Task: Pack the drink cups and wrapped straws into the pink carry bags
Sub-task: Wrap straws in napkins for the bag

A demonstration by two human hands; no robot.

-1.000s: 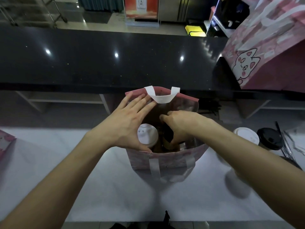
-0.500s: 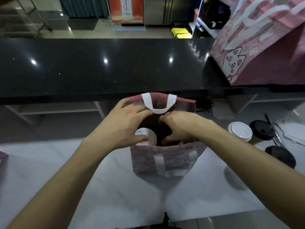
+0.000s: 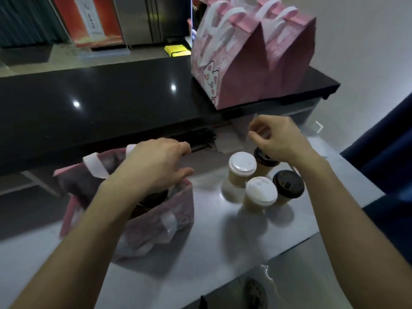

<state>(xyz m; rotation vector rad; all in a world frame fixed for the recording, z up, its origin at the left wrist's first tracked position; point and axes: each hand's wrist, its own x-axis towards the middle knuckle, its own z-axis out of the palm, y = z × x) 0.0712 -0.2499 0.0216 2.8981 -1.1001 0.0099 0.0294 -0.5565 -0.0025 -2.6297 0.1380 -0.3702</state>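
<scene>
Now left hand (image 3: pixel 153 166) spread over pink bag (image 3: pixel 156 224), right hand (image 3: pixel 276 139) loosely curled, empty, above cups (image 3: pixel 260 192).

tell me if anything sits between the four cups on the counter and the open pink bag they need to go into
Nothing visible stands on the white counter between the four cups and the open pink bag. Only the left hand hangs over the bag's mouth, partly covering it, and a dark-lidded cup already sits inside.

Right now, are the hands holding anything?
The left hand rests open on the pink bag's rim. The right hand seems to pinch something thin; it's too blurred to name.
</scene>
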